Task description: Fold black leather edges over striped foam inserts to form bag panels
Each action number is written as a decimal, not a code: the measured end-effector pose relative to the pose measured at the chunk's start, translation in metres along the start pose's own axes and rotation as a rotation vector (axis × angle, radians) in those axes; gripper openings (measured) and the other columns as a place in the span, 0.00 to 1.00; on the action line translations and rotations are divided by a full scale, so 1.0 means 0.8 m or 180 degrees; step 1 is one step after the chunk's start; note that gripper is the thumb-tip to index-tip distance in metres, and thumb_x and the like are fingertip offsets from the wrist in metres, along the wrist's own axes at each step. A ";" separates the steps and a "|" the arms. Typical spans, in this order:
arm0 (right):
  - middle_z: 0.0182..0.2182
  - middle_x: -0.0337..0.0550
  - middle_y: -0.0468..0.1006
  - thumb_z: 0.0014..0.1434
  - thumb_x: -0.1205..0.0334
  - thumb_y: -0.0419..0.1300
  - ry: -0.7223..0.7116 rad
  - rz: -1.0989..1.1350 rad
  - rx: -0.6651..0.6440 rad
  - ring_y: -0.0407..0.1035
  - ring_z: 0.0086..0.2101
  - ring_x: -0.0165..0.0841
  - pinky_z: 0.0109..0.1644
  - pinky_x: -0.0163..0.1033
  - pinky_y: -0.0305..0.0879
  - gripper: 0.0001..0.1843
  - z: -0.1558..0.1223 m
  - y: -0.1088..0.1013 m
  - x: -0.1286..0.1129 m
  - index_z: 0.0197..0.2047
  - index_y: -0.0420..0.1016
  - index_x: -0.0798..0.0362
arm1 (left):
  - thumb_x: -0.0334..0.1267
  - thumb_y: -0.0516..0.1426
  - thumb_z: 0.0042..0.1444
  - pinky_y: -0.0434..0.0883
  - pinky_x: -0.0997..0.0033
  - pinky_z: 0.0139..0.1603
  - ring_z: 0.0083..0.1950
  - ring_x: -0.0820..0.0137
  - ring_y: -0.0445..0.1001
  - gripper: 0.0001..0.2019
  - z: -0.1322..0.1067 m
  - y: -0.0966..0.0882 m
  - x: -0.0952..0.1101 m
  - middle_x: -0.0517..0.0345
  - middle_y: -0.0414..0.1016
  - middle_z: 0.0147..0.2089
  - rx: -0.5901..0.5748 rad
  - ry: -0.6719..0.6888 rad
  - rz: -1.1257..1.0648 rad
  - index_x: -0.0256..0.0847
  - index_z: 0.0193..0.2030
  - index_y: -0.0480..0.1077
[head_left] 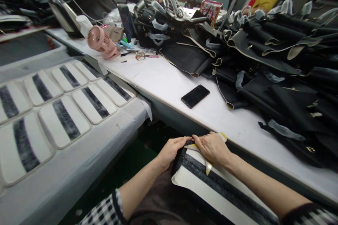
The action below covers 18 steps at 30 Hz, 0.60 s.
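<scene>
A black leather bag piece [179,163] lies in front of me, bearing a white panel [200,186] with a dark stripe along it. My left hand [173,149] grips the piece's far left edge, thumb and fingers pressed together there. Close beside it, my right hand [212,147] is closed over a white and yellow piece [208,167] with pointed ends, whose kind I cannot make out. The right fingertips meet the left ones at the black edge. What lies under the right palm is hidden.
A phone [195,96] rests on the white table [155,77]. Black leather bags [264,56] are heaped behind it. A pink fan [101,42] and a kettle [66,17] stand at the left. Striped white panels [63,119] lie on the side table. Two people work farther back.
</scene>
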State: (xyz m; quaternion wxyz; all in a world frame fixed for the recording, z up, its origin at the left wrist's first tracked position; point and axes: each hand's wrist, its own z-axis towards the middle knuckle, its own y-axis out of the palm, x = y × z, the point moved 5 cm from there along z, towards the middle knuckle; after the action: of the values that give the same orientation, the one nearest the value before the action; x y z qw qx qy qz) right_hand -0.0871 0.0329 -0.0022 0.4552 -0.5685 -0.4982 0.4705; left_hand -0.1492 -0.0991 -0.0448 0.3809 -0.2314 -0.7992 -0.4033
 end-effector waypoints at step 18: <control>0.27 0.45 0.80 0.71 0.56 0.43 0.0104 -0.0276 -0.0077 0.70 0.26 0.36 0.34 0.42 0.44 0.25 -0.014 -0.009 0.000 0.39 0.80 0.50 | 0.49 0.64 0.51 0.67 0.67 0.49 0.43 0.64 0.74 0.20 0.019 0.009 0.007 0.52 0.80 0.41 0.0105 0.0170 0.0769 0.35 0.44 0.79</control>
State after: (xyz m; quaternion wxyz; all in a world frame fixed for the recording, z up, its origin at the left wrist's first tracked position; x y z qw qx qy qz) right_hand -0.0771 0.0329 0.0068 0.4763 -0.5595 -0.5205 0.4350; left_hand -0.1540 -0.0820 -0.0424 0.4516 -0.3089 -0.7616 -0.3474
